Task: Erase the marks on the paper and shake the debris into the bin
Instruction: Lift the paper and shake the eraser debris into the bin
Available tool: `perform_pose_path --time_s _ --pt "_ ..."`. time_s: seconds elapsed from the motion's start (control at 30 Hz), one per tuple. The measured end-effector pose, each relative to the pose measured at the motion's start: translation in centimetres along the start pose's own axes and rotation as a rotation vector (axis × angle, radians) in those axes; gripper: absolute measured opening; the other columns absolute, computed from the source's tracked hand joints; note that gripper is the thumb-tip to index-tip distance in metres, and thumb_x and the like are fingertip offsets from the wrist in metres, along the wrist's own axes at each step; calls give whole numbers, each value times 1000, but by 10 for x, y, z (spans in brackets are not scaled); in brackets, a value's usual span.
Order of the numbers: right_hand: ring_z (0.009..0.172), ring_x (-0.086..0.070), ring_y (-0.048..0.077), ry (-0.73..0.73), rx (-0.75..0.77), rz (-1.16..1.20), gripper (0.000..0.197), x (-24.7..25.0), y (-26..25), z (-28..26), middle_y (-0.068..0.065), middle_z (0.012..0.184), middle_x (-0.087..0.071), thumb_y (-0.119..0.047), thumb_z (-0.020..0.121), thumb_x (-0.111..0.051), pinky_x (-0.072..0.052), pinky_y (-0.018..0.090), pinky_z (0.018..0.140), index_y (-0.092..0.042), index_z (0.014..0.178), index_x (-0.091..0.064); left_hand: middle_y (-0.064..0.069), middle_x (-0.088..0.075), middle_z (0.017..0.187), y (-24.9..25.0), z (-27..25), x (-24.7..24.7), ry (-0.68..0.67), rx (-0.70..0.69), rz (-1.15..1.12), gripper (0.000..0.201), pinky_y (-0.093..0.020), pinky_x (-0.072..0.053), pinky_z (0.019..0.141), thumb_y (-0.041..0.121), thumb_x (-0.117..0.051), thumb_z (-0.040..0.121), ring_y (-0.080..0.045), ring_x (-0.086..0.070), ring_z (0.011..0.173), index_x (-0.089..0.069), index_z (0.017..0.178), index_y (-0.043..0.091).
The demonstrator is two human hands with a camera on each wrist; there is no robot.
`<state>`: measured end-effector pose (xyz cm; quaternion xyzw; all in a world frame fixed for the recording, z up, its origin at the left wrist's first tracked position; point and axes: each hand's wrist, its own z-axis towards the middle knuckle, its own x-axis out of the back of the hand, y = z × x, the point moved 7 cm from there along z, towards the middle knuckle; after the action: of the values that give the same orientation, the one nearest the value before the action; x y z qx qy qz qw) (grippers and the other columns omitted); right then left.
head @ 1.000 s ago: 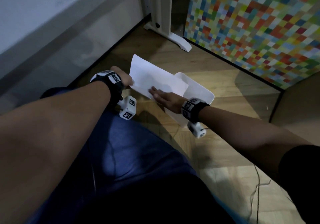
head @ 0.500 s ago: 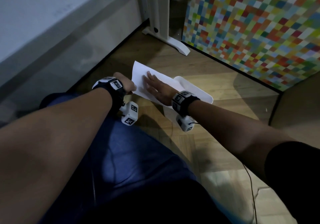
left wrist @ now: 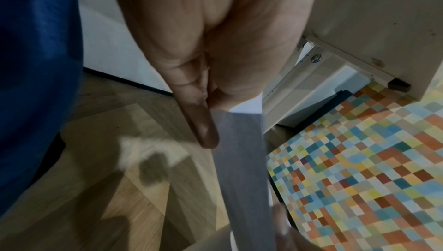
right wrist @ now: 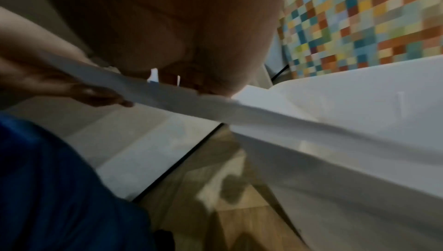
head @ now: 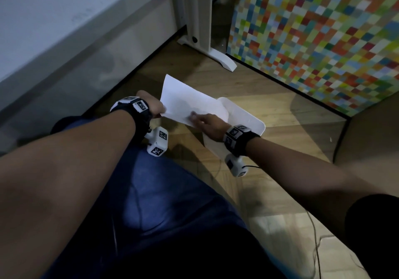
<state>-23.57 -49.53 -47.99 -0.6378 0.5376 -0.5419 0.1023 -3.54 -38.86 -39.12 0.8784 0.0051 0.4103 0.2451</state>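
A white sheet of paper point(head: 183, 101) slopes down over the white bin point(head: 244, 116) on the wooden floor. At the sheet's left edge my left hand point(head: 153, 106) pinches it; the left wrist view shows thumb and finger of the left hand point(left wrist: 210, 103) clamped on the paper point(left wrist: 239, 160). With fingers straight, my right hand point(head: 205, 121) lies on the sheet's lower right part, by the bin's rim. In the right wrist view the paper point(right wrist: 191, 101) runs edge-on under the palm to the bin point(right wrist: 359, 103). No marks or debris are visible.
A white table edge point(head: 64, 30) and its leg foot point(head: 216, 56) stand behind the paper. A panel of coloured squares point(head: 313, 30) walls off the right. My blue-trousered leg point(head: 162, 203) is below the hands. A thin cable point(head: 315, 235) trails on the floor.
My right hand, higher up the sheet half a second ago, has slid back down toward the bin end. The left hand keeps its pinch on the left edge.
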Motion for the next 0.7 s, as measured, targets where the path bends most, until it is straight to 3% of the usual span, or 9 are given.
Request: perform_pose_path --time_s 0.07,0.1,0.2,0.23,0.33,0.47,0.57,0.63,0.7 --pt "149 -40 16 -69 63 64 77 -15 -14 0 -16 165 -40 -78 99 -25 -23 41 122 -32 156 -49 -11 -78 89 4 -1 -1 1 -9 4 14 -32 -55 66 12 -83 87 -24 -72 75 -76 94 2" --pt "148 -40 15 -75 66 77 78 -16 -12 -2 -17 165 -40 -80 98 -25 -23 41 123 -34 156 -49 -10 -77 88 6 -2 -1 4 -13 14 14 -32 -56 67 14 -83 87 -23 -72 75 -76 93 3" --pt "137 -54 26 -66 -39 61 80 -8 18 -11 0 151 -59 -79 100 -22 -33 44 121 -27 146 -63 -11 -77 85 3 -3 3 12 -8 15 16 -39 -63 83 16 -83 86 -27 -74 81 -76 92 3" --pt "132 -57 29 -67 -118 54 78 -4 37 -13 6 146 -62 -75 103 -23 -35 44 118 -23 143 -65 -11 -77 84 2 -3 3 8 -7 13 15 -39 -63 84 16 -83 85 -28 -74 81 -76 89 3" --pt "126 -58 35 -59 -355 -50 69 11 89 -18 16 139 -63 -62 109 -27 -37 42 109 -11 140 -63 -12 -79 86 0 -5 7 -7 -2 22 19 -38 -63 79 18 -85 81 -30 -75 80 -78 92 4" --pt "99 -68 35 32 -521 28 60 30 140 14 14 110 -72 -60 105 -43 -53 46 98 -5 106 -68 -13 -79 84 -4 -6 11 -5 16 25 22 -35 -57 66 23 -88 80 -29 -72 70 -78 91 6" --pt "106 -72 39 44 -675 313 69 26 183 36 14 121 -73 -66 85 -67 -56 58 99 -4 116 -66 -13 -79 82 -4 -9 14 -5 21 32 22 -39 -61 71 24 -87 78 -30 -73 70 -79 88 6" --pt "120 -64 41 41 -711 401 71 23 186 37 14 133 -66 -60 85 -71 -51 59 106 -7 131 -61 -14 -78 81 -4 -10 15 -15 25 34 20 -39 -59 70 20 -85 81 -29 -69 67 -78 85 2" --pt "110 -67 40 56 -682 332 55 29 173 33 15 121 -69 -55 87 -73 -57 54 96 -9 113 -64 -14 -74 73 -6 -8 16 -6 22 55 18 -36 -56 66 18 -83 83 -27 -64 61 -76 81 2"
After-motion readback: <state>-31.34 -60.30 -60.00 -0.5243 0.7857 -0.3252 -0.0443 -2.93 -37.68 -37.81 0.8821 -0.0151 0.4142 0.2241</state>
